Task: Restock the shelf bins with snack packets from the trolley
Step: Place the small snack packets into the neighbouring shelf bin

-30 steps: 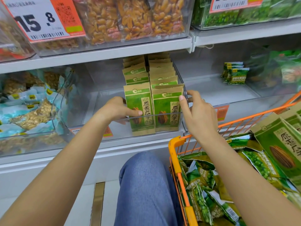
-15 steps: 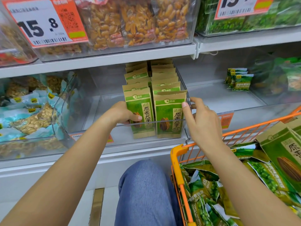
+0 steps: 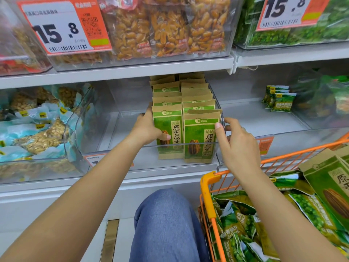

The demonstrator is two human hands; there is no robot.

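Left hand (image 3: 149, 127) inside the clear bin (image 3: 117, 148) on the middle shelf, gripping the front left sunflower seed packet (image 3: 168, 129): thumb across its face, the other fingers behind its left edge. Right hand (image 3: 238, 144) at the bin's right wall, thumb tip pressed on the upper right part of the front right packet (image 3: 200, 137), remaining fingers curled round the outside of that wall, so pinching packet and wall together. Both front packets upright, side by side and touching, standing at the head of two rows of like packets (image 3: 181, 91) running back into the bin, all in its right half. To the left, another clear bin (image 3: 71, 118) heaped with pale blue nut bags (image 3: 37, 133). To the right, a further bin with a small stack of green pea packets (image 3: 279, 101) well back. Above, bins of orange-brown snacks (image 3: 166, 29) behind a price tag (image 3: 64, 25) reading 15.8, and a second such tag (image 3: 290, 10) farther right. Low right, an orange trolley (image 3: 209, 186) holding more green pea bags (image 3: 239, 224) and one more seed packet (image 3: 328, 186) leaning at its far side. A knee in blue denim (image 3: 164, 224) bottom centre, just left of the trolley.
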